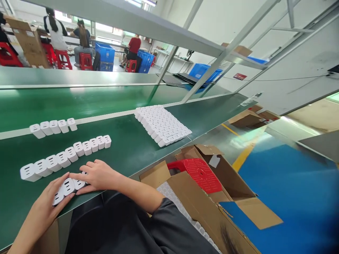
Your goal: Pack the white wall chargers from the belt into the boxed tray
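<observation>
A short row of white charger blocks (69, 186) with dark port slots lies at the near edge of the green bench, squeezed between my two hands. My left hand (49, 195) is closed round its left end, thumb on the near side. At the other end my right hand (99, 176) grips with fingers and thumb, partly covering the last block. Just beyond stands a longer slanting row of white chargers (63, 159), slots facing up. Farther back is a shorter row of chargers (54, 127). A large, tightly packed group of chargers (165, 125) stands to the right.
The green bench (124, 151) has a raised pale strip and a metal frame (206, 77) behind. Below its right edge are open cardboard boxes (235, 176), one holding white pieces in trays, and a red stool (202, 174). Several people sit at benches in the background.
</observation>
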### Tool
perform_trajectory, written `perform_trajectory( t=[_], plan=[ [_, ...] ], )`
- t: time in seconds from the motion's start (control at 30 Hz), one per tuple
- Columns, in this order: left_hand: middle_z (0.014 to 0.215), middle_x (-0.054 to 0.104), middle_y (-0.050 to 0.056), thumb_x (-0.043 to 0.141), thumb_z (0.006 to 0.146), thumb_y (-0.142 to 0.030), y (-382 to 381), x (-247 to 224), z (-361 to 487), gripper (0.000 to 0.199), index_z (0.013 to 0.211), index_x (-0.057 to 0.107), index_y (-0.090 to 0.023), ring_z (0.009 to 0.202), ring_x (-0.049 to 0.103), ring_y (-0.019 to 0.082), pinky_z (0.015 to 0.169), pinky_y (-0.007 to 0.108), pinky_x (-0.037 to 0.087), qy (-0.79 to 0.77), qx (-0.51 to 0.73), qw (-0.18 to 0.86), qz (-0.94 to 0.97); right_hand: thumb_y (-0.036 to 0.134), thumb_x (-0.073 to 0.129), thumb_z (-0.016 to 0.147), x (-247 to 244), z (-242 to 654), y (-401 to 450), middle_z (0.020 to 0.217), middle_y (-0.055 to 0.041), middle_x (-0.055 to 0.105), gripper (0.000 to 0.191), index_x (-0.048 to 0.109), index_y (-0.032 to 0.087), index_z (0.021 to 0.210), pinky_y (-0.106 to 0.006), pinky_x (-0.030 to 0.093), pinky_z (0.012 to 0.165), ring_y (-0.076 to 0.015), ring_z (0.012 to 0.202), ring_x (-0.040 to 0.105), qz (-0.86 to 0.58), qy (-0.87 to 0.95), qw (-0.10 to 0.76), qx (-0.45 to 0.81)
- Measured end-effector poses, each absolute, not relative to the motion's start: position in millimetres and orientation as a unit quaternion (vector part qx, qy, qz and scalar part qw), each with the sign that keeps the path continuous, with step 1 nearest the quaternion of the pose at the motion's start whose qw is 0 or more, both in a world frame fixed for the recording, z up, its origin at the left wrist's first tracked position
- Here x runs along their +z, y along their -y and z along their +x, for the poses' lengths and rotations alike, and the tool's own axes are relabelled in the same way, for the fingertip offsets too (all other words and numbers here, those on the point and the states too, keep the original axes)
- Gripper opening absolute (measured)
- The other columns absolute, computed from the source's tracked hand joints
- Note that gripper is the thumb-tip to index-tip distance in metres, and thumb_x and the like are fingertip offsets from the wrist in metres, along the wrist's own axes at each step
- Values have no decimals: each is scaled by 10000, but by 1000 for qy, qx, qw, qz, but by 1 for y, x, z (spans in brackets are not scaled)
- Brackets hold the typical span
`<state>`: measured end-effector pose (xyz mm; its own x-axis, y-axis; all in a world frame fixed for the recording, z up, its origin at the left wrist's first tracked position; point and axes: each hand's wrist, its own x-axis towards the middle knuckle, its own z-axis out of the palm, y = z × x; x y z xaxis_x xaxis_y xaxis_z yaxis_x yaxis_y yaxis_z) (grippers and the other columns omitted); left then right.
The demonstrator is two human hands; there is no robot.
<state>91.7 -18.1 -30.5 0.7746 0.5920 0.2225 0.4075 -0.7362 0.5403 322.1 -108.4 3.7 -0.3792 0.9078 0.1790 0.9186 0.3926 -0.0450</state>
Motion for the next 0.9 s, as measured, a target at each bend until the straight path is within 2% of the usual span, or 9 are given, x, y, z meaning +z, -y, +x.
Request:
perform_trajectory(
  t=[0.1, 0.2, 0.33, 0.47, 0.6, 0.7, 0.8, 0.9],
  plan=[
    [1257, 623, 0, 508, 895, -563, 16, -29, 116, 612, 1468, 293, -524, 1055, 670, 289, 782, 401, 598, -234, 204, 246, 918, 699, 258, 967, 3, 338, 119, 1098, -40, 642, 656, 420, 289, 1453, -311, 376, 671, -188, 895, 564, -576, 811, 94, -33],
    [1235, 630, -5, 539, 874, -584, 19, -30, 157, 627, 1460, 321, -532, 1060, 662, 275, 784, 381, 594, -184, 212, 281, 918, 687, 319, 963, 5, 367, 139, 1054, -53, 664, 638, 474, 269, 1418, -312, 408, 715, -189, 907, 581, -620, 778, 98, -30],
    [1228, 628, 44, 573, 896, -535, 25, -33, 235, 587, 1450, 415, -416, 1094, 637, 287, 892, 391, 554, -99, 186, 369, 905, 625, 452, 954, 6, 417, 173, 1052, -83, 668, 591, 526, 238, 1395, -311, 455, 798, -187, 935, 606, -689, 717, 103, -23],
    [1175, 633, 101, 604, 849, -609, 24, -37, 320, 652, 1399, 499, -276, 1078, 628, 316, 939, 476, 530, -40, 176, 407, 896, 565, 531, 941, 7, 465, 196, 1057, -96, 668, 579, 524, 221, 1407, -312, 487, 829, -203, 968, 627, -769, 632, 92, -31],
    [1269, 577, 158, 713, 732, -646, 21, -42, 382, 932, 1489, 363, -227, 1173, 582, 331, 1031, 523, 464, -16, 190, 449, 873, 470, 555, 950, 10, 496, 204, 1106, -110, 663, 547, 502, 202, 1424, -343, 517, 879, -227, 1037, 627, -815, 573, 75, -37],
    [1346, 514, 196, 760, 677, -650, 22, -46, 399, 1123, 1550, 197, -223, 1215, 557, 337, 1045, 535, 443, -21, 210, 482, 850, 493, 585, 923, 13, 509, 205, 1224, -137, 627, 618, 461, 204, 1456, -402, 518, 937, -256, 1133, 601, -809, 581, 78, -41],
    [1428, 446, 205, 654, 777, -668, 22, -48, 397, 1050, 1564, 107, -241, 1307, 487, 331, 1080, 540, 404, -26, 238, 510, 826, 544, 586, 908, 17, 516, 202, 1394, -152, 529, 695, 399, 230, 1499, -463, 461, 1047, -277, 1295, 501, -769, 629, 94, -61],
    [1465, 414, 184, 465, 896, -670, 22, -48, 390, 877, 1564, 78, -254, 1350, 438, 306, 1109, 541, 366, -36, 269, 527, 805, 511, 526, 955, 18, 516, 194, 1504, -140, 435, 596, 432, 250, 1483, -468, 399, 1116, -262, 1376, 423, -709, 699, 70, -60]
  ],
)
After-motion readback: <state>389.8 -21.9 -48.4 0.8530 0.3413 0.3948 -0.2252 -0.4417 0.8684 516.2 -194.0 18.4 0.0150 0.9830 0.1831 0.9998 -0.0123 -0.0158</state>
